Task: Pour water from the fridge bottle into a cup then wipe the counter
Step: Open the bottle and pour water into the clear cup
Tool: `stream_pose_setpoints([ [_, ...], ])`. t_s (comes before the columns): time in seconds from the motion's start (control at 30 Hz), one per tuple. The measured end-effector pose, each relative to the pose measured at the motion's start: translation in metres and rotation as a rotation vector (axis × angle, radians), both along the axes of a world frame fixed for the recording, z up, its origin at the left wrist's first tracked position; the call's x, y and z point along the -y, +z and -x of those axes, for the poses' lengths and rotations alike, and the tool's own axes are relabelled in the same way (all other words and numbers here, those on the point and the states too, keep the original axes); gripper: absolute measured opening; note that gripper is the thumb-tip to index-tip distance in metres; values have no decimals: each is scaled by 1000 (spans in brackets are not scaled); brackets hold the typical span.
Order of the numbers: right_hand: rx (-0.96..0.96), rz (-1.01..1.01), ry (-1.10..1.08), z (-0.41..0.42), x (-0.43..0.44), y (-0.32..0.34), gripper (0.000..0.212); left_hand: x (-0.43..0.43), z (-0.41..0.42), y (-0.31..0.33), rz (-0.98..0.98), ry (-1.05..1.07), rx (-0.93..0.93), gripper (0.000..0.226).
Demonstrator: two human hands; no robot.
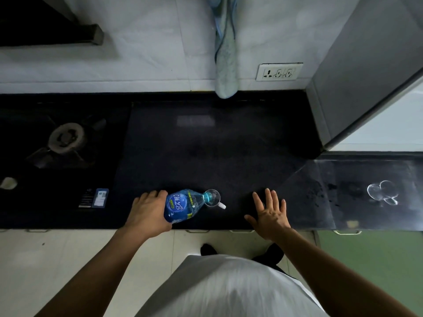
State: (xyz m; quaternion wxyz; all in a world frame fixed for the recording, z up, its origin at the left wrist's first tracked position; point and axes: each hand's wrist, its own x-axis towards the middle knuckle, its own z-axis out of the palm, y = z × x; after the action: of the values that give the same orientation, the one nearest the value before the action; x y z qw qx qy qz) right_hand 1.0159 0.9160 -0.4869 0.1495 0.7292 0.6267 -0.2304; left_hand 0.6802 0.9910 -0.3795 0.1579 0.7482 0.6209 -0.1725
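Note:
My left hand (pixel 150 213) grips a clear plastic water bottle (pixel 183 205) with a blue label, tilted so that its neck points right into a clear glass cup (pixel 212 198) with a handle. The cup stands on the black counter (pixel 206 152) near its front edge. My right hand (pixel 270 212) lies flat on the counter to the right of the cup, fingers spread, holding nothing. A light blue cloth (pixel 226 65) hangs on the white wall above the back of the counter.
A gas hob with a burner (pixel 66 138) takes up the counter's left part. The grey fridge (pixel 357 76) stands at the right. A wall socket (pixel 278 72) sits beside the cloth. More clear glassware (pixel 383 192) stands on the counter's far right.

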Motion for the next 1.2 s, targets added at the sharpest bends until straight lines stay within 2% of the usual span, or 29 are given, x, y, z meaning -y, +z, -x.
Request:
stream_pose_setpoints([
  [0.3, -14, -21, 2, -1, 1, -2, 83, -1, 2, -3, 33, 31, 26, 78],
  [0.73, -64, -192, -71, -1, -3, 7, 52, 7, 9, -13, 106, 167, 194, 66],
  [1.0, -294, -186, -220, 5, -10, 9, 17, 13, 7, -16, 160, 274, 302, 67],
  [1.1, -497, -185, -367, 12, -23, 22, 15, 15, 8, -16, 162, 299, 372, 70],
  [1.2, -806, -214, -462, 32, -42, 50, 10, 17, 6, -12, 139, 322, 503, 69],
])
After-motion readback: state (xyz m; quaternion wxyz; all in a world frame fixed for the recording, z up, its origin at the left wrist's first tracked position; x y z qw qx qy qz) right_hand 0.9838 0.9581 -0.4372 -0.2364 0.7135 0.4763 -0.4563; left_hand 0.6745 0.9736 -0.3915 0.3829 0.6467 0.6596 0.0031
